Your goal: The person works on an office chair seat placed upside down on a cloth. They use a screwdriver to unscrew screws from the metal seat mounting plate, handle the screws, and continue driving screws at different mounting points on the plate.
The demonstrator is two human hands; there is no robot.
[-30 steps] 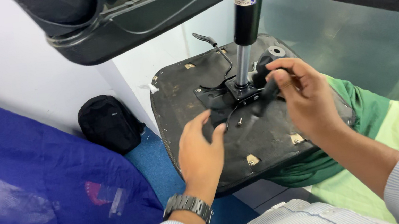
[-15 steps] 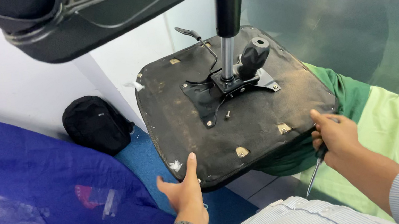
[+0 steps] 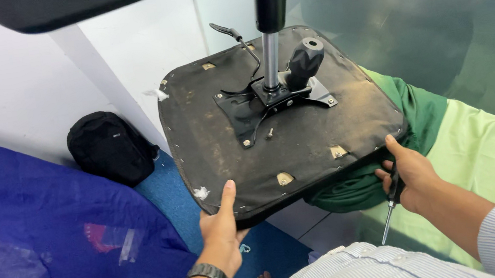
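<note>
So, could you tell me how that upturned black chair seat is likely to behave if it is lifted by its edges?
The upturned black chair seat probably stays stiff: it holds flat while the left hand and right hand hold only its near edge. It is likely top-heavy, since the metal gas cylinder and black mounting plate stand above it, so it may tip.

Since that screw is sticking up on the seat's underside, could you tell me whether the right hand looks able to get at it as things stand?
Probably yes: the screw stands exposed on the seat base, with nothing covering it. The right hand grips the seat's edge and a screwdriver, so it must let go first.
</note>
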